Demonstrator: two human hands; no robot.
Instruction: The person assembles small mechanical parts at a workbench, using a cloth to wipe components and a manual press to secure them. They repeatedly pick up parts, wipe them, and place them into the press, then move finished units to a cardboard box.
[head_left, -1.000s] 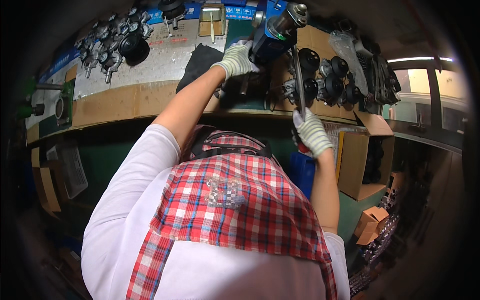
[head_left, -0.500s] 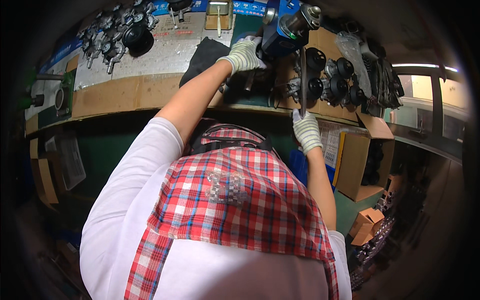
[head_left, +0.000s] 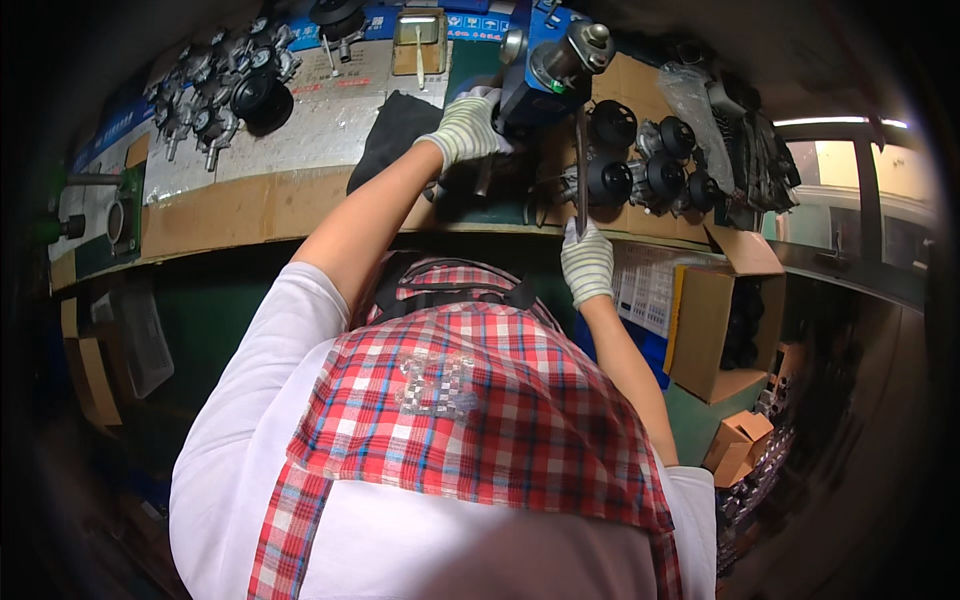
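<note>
A blue hand press (head_left: 538, 98) stands at the far middle of the bench. Its long steel lever (head_left: 582, 165) hangs down toward the bench's front edge. My right hand (head_left: 587, 265), in a striped knit glove, is closed round the lever's lower end. In a matching glove, my left hand (head_left: 466, 128) reaches in at the left side of the press, under its head. The fingertips of that hand are hidden behind the press, and whatever they touch does not show. A dark cloth (head_left: 393, 138) lies just left of my left wrist.
Metal pump-like parts with black pulleys (head_left: 612, 182) stand right of the lever. More metal parts (head_left: 215, 95) crowd the bench's far left, near a shallow tray (head_left: 419, 45) with a brush. An opened carton (head_left: 715, 330) sits below the bench at right. A green machine (head_left: 120, 205) stands at left.
The whole view has shifted a little, so the press and both hands appear farther left. My right hand stays on the lever and my left hand stays beside the press.
</note>
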